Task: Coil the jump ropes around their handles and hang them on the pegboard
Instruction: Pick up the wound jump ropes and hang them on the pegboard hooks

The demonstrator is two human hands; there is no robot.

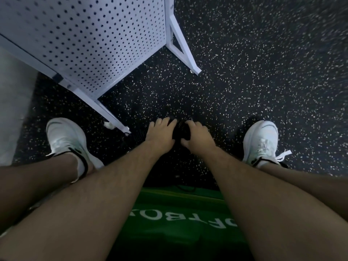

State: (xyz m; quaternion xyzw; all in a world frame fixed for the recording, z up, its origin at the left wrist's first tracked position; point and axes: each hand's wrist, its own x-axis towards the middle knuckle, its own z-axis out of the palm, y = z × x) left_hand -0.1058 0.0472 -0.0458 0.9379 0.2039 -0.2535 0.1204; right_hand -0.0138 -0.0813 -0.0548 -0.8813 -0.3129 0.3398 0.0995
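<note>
left grip and right grip both curled tight round the black jump rope, bundled between them over the floor. pegboard stands ahead-left of left grip, well apart.

The dark jump rope was mostly covered by the left hand and the right hand, whose fingers curled over it. Its handles could not be told from its coils. The pegboard was cut off by the top and left edges. Forearms hid part of the white lettering on the green box, which ran off the bottom edge. The speckled floor was blurred at upper right.
</note>
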